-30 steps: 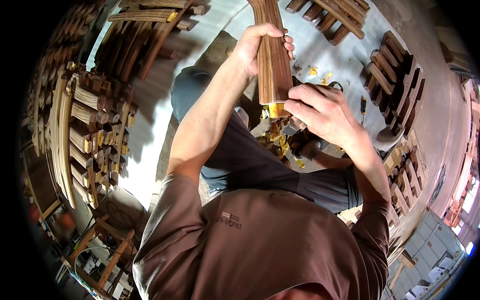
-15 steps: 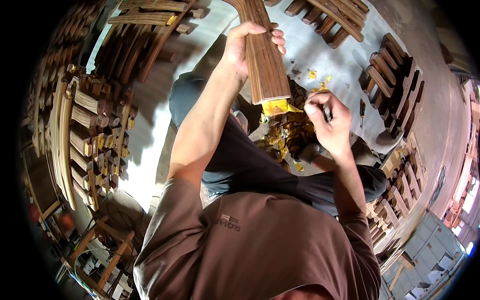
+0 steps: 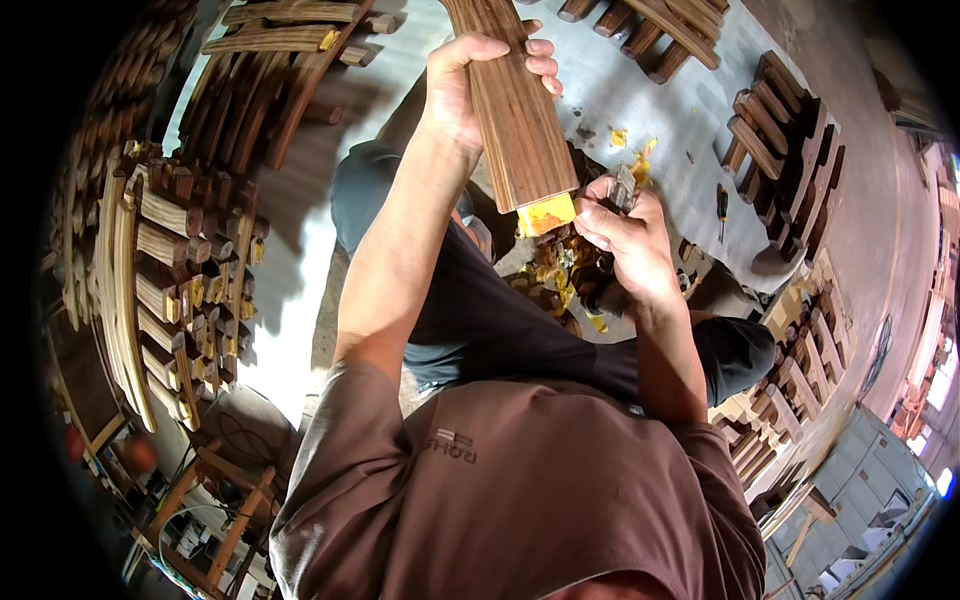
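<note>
Head view: left hand point(image 3: 470, 90) grips a stiff, fairly heavy dark wood plank point(image 3: 512, 110) mid-length; right hand point(image 3: 625, 235) pinches a small metal tool point(image 3: 622, 187) beside its yellow-coated end point(image 3: 546, 214).

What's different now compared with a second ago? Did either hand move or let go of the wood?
The right hand drew back from the yellow end of the dark wooden board, where it had been cupped a second ago, and now sits just right of it, pinching a small metal tool. The left hand kept its grip on the board, which stayed raised over the lap.

Dark wooden board point(image 3: 512, 110) upright, yellow-coated lower end.
</note>
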Demonstrator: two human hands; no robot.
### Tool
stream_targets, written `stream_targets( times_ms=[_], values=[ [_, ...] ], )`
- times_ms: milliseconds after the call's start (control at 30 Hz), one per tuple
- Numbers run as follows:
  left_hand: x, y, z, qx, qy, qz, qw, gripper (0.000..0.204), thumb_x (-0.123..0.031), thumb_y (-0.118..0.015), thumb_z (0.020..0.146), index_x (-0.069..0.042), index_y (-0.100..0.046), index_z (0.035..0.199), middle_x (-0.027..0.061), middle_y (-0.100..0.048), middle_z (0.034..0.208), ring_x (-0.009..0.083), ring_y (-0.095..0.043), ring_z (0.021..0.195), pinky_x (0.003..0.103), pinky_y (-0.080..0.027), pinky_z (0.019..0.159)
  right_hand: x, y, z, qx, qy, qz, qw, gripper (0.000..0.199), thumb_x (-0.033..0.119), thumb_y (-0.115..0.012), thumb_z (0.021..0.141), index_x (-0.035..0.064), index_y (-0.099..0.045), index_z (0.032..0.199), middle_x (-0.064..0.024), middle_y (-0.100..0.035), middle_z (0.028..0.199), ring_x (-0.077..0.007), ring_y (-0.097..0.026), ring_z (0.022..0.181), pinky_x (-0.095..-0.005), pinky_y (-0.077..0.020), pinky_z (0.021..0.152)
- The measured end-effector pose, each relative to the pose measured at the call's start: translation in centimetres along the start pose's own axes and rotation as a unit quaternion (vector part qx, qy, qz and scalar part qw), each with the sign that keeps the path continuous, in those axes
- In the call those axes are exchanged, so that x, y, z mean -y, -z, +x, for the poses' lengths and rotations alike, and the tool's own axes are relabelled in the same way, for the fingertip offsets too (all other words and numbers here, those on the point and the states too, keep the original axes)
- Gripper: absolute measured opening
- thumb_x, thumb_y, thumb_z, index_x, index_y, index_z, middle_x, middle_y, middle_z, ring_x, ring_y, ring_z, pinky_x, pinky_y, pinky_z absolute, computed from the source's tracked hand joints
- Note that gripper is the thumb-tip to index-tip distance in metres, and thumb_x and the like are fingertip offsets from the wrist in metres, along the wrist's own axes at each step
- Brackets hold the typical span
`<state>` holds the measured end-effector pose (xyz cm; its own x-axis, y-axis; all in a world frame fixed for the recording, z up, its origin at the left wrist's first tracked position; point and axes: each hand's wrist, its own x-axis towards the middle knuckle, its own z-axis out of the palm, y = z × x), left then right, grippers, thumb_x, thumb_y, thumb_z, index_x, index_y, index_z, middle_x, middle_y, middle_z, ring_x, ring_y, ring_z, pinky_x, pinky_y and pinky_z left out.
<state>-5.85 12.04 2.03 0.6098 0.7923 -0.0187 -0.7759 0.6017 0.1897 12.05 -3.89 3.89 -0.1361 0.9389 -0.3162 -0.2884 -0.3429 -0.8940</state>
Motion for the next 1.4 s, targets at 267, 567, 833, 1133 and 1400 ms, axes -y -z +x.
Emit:
stream_targets(
  times_ms=[267, 567, 833, 1133, 1400],
  values=[
    [-1.8, 1.1, 0.9, -0.017, -0.173, -0.033, 0.984, 0.037, -0.012, -0.062, 0.071, 0.001, -0.048, 0.104, 0.013, -0.053, 0.095, 0.0248, -0.056, 0.083, 0.045, -0.051, 0.081, -3.3, -2.2, -0.8, 0.004, 0.024, 0.137, 0.99, 0.01, 0.009, -0.066, 0.091, 0.0009, -0.06, 0.089, -0.0049, -0.058, 0.073, -0.008, -0.045, 0.056, -0.0239, -0.0338, 0.052],
    [-2.2, 0.3, 0.4, -0.1, -0.179, 0.037, 0.978, 0.036, -0.009, -0.061, 0.072, 0.002, -0.047, 0.103, 0.015, -0.052, 0.096, 0.0251, -0.056, 0.083, 0.043, -0.051, 0.079, 2.1, 0.9, -4.0, -0.126, 0.267, 0.022, 0.955, 0.011, 0.008, -0.064, 0.094, -0.0005, -0.056, 0.093, -0.0099, -0.059, 0.077, -0.0081, -0.041, 0.055, -0.0227, -0.0322, 0.049],
    [-2.0, 1.4, 0.5, -0.042, -0.11, -0.08, 0.99, 0.039, -0.01, -0.062, 0.068, 0.003, -0.048, 0.102, 0.0121, -0.051, 0.093, 0.022, -0.054, 0.079, 0.04, -0.05, 0.08, -1.4, 6.3, -4.6, -0.256, 0.197, -0.057, 0.945, 0.01, 0.004, -0.062, 0.094, 0.0006, -0.057, 0.086, -0.0028, -0.054, 0.068, -0.0066, -0.04, 0.055, -0.0231, -0.0315, 0.049],
    [-1.9, 0.6, 0.6, -0.236, -0.273, 0.289, 0.887, 0.021, -0.003, -0.061, 0.079, 0.003, -0.053, 0.098, 0.0141, -0.059, 0.089, 0.0265, -0.063, 0.08, 0.045, -0.056, 0.073, -6.3, 7.3, -7.2, -0.098, 0.075, -0.168, 0.978, 0.011, -0.01, -0.056, 0.083, 0.0, -0.062, 0.084, -0.0039, -0.06, 0.076, -0.0115, -0.054, 0.068, -0.026, -0.0427, 0.062],
    [-1.8, 0.7, 1.0, -0.294, -0.367, 0.445, 0.762, 0.033, 0.0, -0.07, 0.073, 0.001, -0.052, 0.101, 0.0085, -0.061, 0.077, 0.0211, -0.064, 0.068, 0.038, -0.055, 0.066, -10.5, 14.2, -7.6, -0.069, -0.004, -0.641, 0.764, 0.02, 0.015, -0.073, 0.08, 0.0072, -0.073, 0.098, -0.0151, -0.07, 0.081, -0.0316, -0.067, 0.075, -0.0397, -0.0527, 0.07]
  ],
)
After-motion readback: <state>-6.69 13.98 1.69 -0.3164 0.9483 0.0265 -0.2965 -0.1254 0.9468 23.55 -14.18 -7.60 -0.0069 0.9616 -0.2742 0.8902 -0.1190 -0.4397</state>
